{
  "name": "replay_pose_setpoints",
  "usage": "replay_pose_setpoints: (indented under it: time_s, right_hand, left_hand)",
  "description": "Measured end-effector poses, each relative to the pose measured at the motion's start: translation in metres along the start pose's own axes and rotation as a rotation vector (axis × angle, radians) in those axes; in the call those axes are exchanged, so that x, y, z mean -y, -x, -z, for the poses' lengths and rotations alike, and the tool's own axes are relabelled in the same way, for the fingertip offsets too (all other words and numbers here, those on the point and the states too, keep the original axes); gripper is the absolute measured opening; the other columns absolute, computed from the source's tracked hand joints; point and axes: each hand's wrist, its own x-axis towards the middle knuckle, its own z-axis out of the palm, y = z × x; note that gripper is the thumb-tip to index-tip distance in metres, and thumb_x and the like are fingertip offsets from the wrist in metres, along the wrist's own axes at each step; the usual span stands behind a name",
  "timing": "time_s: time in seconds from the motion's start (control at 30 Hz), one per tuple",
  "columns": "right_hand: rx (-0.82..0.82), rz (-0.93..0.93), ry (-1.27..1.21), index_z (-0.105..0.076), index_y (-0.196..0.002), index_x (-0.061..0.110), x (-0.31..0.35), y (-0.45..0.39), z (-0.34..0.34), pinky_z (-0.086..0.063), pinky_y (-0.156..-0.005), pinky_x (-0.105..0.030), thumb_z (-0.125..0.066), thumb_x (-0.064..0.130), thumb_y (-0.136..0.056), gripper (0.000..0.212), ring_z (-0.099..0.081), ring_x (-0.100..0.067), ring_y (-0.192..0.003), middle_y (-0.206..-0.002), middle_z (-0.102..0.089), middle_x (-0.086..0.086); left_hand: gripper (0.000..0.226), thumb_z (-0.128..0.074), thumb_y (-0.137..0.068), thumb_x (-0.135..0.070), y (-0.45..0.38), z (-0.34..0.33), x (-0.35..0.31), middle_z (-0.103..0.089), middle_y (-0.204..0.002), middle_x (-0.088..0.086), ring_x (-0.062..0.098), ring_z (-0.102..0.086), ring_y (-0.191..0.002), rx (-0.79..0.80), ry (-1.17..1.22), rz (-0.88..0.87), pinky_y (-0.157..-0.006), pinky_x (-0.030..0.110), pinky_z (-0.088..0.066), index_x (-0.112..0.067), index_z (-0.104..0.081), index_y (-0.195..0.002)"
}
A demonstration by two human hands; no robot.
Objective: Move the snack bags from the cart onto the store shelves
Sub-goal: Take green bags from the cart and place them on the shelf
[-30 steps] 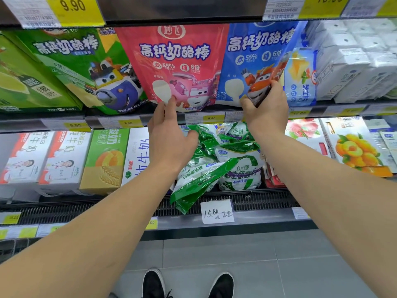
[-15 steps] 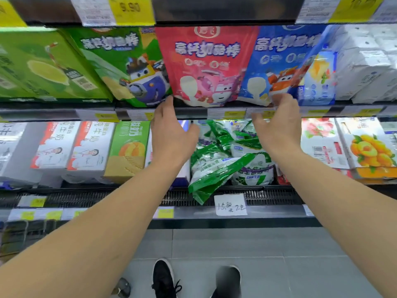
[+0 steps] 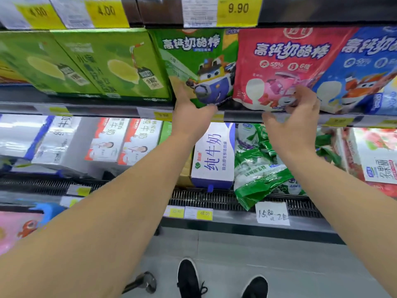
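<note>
Head view: a person faces a chilled store shelf, both bare arms stretched up to the upper shelf.
Left hand: the left hand grips the bottom edge of the green bag, thumb under its lower corner, fingers behind the pack.
Right hand: the right hand is at the bottom of the red bag, fingers curled onto its lower front, thumb spread out below the shelf edge; whether it truly pinches the pack I cannot tell.
Snack bags: green, red and a blue bag stand side by side on the upper shelf, upright and touching; the blue one is cut off at the right edge.
Neighbours: two green boxes stand just left of the green bag.
Price tags: yellow tags hang on the rail above, one reading 9.90.
Lower shelf: milk cartons in white and blue, with a heap of green-and-white pouches beside them and a handwritten price card in front.
Floor: grey tiles, two black shoes at the bottom of the view.
Cart: not seen from this angle.
</note>
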Motion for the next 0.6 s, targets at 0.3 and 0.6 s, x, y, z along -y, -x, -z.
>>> replay_pose_setpoints:
  time_s: [0.3,0.6]
  right_hand:
    - [0.008,-0.07,0.012,-0.03,-0.148,0.015,-0.006,0.001,-0.01,-0.037,-0.101,-0.027,-0.071,0.028,-0.084,0.077,-0.043,-0.021,-0.13,-0.146,-0.038,-0.005]
    - [0.028,-0.114,0.026,-0.026,-0.151,0.018,-0.013,0.001,-0.009,-0.03,-0.101,-0.022,-0.073,0.031,-0.082,0.084,-0.04,-0.019,-0.134,-0.15,-0.038,-0.002]
  left_hand:
    - [0.098,-0.061,-0.066,-0.043,-0.016,0.023,0.002,-0.047,-0.143,0.0,0.029,-0.044,-0.128,0.095,-0.069,0.044,-0.105,0.043,-0.042,-0.029,-0.018,-0.154]
    - [0.075,-0.062,-0.069,-0.034,-0.009,0.025,0.019,-0.063,-0.119,-0.005,0.018,-0.061,-0.102,0.064,-0.111,-0.062,-0.085,0.034,-0.053,-0.023,-0.042,-0.141]
